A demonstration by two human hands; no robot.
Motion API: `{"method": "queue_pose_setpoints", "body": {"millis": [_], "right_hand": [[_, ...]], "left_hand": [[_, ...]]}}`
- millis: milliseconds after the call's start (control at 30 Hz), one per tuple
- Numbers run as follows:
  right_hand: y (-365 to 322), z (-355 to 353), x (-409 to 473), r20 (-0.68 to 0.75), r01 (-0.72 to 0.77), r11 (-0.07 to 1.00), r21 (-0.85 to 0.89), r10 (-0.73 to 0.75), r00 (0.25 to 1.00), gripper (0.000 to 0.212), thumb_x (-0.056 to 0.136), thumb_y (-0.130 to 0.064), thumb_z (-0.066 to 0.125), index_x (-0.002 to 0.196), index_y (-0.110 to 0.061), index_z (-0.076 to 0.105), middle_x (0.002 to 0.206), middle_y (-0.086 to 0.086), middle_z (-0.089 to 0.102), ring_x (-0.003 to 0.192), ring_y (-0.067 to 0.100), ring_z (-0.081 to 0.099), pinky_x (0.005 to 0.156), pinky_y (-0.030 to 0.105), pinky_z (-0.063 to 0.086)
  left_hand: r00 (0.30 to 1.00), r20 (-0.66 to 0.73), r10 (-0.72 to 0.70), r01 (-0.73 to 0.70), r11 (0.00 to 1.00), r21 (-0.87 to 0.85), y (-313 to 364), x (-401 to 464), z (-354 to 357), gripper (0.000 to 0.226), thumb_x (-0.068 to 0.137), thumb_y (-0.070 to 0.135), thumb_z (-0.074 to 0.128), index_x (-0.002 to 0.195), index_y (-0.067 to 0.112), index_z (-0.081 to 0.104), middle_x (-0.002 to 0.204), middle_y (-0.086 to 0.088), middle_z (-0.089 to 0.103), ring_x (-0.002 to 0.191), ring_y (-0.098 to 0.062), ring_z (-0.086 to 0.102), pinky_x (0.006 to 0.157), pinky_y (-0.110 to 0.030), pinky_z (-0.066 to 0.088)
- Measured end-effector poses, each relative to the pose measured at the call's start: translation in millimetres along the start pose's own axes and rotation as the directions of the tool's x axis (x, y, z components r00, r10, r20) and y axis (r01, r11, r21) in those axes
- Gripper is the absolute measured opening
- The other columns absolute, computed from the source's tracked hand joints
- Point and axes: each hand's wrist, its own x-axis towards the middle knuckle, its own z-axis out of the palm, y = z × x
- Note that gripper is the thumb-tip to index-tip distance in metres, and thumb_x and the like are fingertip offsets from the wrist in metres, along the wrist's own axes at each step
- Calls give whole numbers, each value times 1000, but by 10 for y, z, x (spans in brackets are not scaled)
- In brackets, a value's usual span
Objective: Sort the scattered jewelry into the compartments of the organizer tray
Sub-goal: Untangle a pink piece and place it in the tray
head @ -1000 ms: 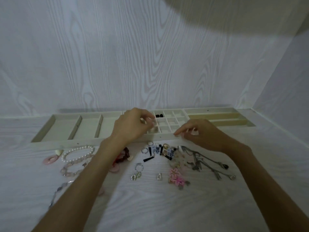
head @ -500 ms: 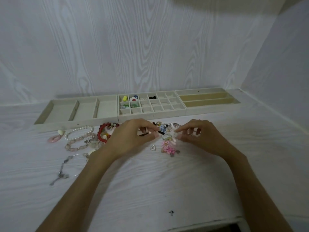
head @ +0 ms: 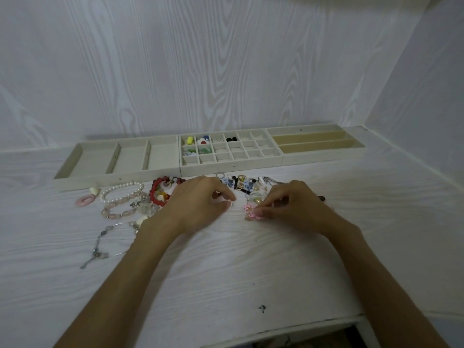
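1. The right hand (head: 298, 209) pinches the pink flower earring (head: 251, 211) between thumb and fingertips, low on the white table (head: 226, 267), near of the organizer tray (head: 231, 167).
2. The left hand (head: 198, 207) rests just left of it, fingers curled; a tiny pale item seems held at its fingertips, though this cannot be told for certain.
3. Handling judgement: the earring looks light, thin and easily bent. It is best taken by the petal edges, not by the hook.
4. The middle grid of the tray holds coloured pieces in its far-left cells; the cells to the right of these look vacant.
5. Surroundings: a red bead bracelet (head: 163, 192), a pearl bracelet (head: 123, 190) and a silver chain (head: 105, 244) lie to the left. A tangle of small earrings (head: 241, 184) lies between the hands and the tray.
6. Risk: that tangle stands in the path to the tray and could snag.
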Motion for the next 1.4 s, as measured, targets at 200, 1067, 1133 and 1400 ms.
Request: {"method": "queue_pose_setpoints", "body": {"millis": [200, 1067, 1133, 1400], "right_hand": [[-143, 17, 38, -111, -158, 929, 335, 206, 972, 8, 77, -26, 72, 76, -19, 74, 61, -10, 66, 56, 0, 56, 56, 9, 41], [-338, 87, 53, -7, -300, 769, 565, 368, 930, 17, 91, -23, 57, 92, -13, 70, 78, -1, 72, 59, 9, 63, 50, 18, 47], [-339, 89, 62, -90, -274, 785, 556, 384, 919, 13, 90, -24, 58, 91, -18, 69, 77, -1, 71, 55, 10, 62, 48, 18, 47], [-362, 129, 49, -105, -180, 882, 436, 248, 963, 15, 81, -17, 71, 96, -17, 70, 75, 3, 74, 63, 16, 69, 49, 20, 50]], "left_hand": [[998, -12, 62, -61, 881, -470, 121, 25, -76, 41, 79, 14, 75, 114, 33, 64, 109, 20, 66, 94, 6, 59, 72, -15, 48], [973, 163, -161, 229, 667, -709, 199, -10, -181, 19, 83, 36, 65, 86, 22, 77, 87, 6, 75, 76, -8, 62, 58, -19, 36], [969, 159, -189, 246, 663, -707, 200, -15, -185, 18, 84, 34, 65, 85, 21, 77, 87, 7, 75, 72, -1, 64, 55, -12, 38], [958, 218, -185, 285, 671, -685, 238, -39, -218, 13, 89, 29, 62, 88, 26, 74, 76, 19, 73, 72, 7, 65, 52, -10, 37]]}}
